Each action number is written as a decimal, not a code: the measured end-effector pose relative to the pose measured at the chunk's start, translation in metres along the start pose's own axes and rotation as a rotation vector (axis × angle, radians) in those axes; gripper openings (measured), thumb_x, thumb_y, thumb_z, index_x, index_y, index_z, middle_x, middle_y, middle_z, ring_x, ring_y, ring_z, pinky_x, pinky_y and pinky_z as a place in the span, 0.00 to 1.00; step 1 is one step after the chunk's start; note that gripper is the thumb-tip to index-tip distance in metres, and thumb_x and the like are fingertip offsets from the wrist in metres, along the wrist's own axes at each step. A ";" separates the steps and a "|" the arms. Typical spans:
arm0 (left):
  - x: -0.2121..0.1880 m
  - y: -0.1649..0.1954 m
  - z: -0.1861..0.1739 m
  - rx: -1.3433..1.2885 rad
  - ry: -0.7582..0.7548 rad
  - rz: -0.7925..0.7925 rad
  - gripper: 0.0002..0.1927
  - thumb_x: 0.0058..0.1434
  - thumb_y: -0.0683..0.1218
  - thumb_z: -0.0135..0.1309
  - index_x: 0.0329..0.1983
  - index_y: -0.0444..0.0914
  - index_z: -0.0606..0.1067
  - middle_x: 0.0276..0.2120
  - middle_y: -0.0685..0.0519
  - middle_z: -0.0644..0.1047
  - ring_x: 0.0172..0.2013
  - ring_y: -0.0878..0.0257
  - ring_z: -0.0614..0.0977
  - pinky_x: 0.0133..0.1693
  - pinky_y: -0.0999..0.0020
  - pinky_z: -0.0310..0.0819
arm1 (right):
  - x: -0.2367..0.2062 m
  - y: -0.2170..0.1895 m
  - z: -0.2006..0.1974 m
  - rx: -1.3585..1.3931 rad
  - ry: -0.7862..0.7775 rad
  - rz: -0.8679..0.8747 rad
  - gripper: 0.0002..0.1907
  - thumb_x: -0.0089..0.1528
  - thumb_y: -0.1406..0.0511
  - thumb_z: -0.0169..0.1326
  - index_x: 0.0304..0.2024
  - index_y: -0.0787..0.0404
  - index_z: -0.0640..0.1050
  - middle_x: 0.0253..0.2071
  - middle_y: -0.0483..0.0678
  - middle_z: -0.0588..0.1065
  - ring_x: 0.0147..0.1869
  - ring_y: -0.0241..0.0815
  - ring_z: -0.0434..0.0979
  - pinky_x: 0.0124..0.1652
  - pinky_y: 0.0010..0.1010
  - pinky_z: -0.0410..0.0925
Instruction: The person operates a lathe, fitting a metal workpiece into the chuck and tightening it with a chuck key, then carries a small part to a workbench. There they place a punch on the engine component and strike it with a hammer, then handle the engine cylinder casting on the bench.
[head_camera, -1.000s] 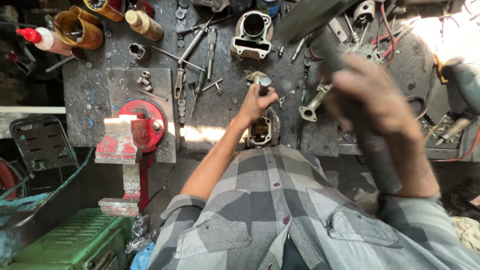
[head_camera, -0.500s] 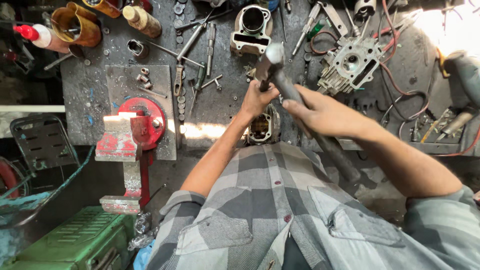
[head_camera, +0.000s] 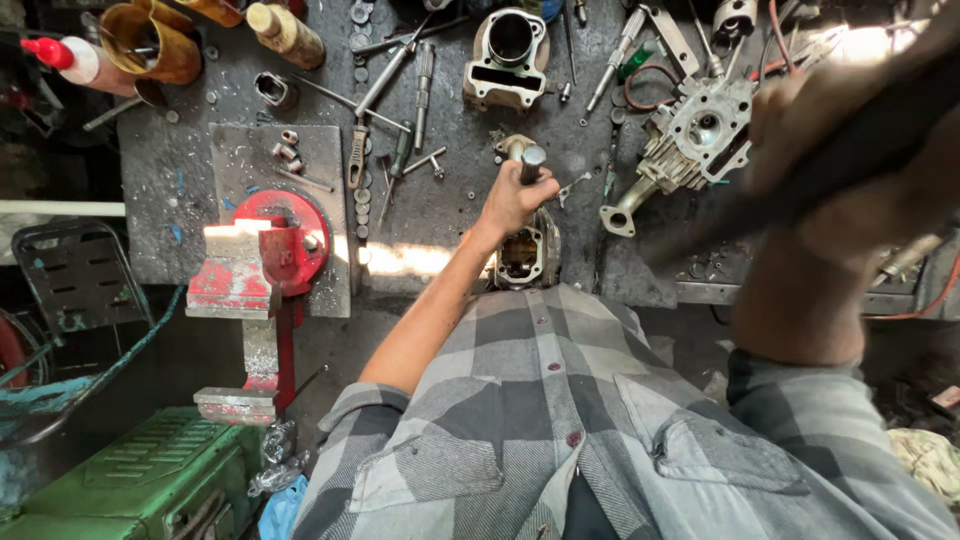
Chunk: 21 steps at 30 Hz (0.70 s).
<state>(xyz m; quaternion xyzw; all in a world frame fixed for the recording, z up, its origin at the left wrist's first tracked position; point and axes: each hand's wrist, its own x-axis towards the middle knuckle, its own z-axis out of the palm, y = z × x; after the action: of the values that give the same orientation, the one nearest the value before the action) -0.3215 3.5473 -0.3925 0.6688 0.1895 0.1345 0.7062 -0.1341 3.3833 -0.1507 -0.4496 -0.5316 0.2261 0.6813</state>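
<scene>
A person in a grey checked shirt is leaning over a cluttered dark metal desk (head_camera: 440, 215). The left hand (head_camera: 515, 198) is gripping a short steel cylindrical punch (head_camera: 532, 160), holding it upright on a small grey metal engine part (head_camera: 525, 255) that is sitting at the desk's near edge, just right of a red bench vise (head_camera: 265, 250). The right hand (head_camera: 850, 150), blurred and raised close to the camera, is closing around a dark long tool handle (head_camera: 800, 190); its head is not showing. Beyond the punch, a grey metal engine cylinder (head_camera: 508, 55) is lying on the desk, and a finned silver cylinder head (head_camera: 690, 135) is resting well right of the vise.
</scene>
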 end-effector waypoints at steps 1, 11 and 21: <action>0.000 0.001 0.000 -0.003 -0.013 0.010 0.21 0.58 0.48 0.54 0.17 0.38 0.57 0.17 0.62 0.56 0.21 0.72 0.58 0.25 0.67 0.49 | 0.004 0.007 -0.003 -0.017 0.033 -0.050 0.23 0.71 0.44 0.42 0.38 0.55 0.70 0.25 0.41 0.68 0.19 0.28 0.70 0.24 0.23 0.65; 0.000 0.000 0.002 0.053 0.002 -0.068 0.21 0.57 0.48 0.55 0.14 0.38 0.61 0.15 0.63 0.58 0.20 0.73 0.59 0.24 0.67 0.50 | -0.016 0.025 0.062 -0.170 -0.264 1.226 0.18 0.68 0.53 0.45 0.38 0.61 0.70 0.20 0.41 0.69 0.19 0.33 0.68 0.19 0.27 0.63; -0.003 0.002 0.001 0.032 0.013 -0.030 0.19 0.57 0.48 0.54 0.16 0.38 0.61 0.16 0.62 0.58 0.21 0.74 0.60 0.24 0.67 0.51 | -0.008 -0.011 0.016 -0.117 -0.118 0.296 0.29 0.64 0.40 0.47 0.39 0.59 0.71 0.34 0.43 0.68 0.24 0.33 0.68 0.21 0.24 0.62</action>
<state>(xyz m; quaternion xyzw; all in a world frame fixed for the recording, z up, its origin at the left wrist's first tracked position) -0.3238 3.5445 -0.3907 0.6762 0.2063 0.1253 0.6961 -0.1531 3.3773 -0.1449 -0.5476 -0.5109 0.3185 0.5811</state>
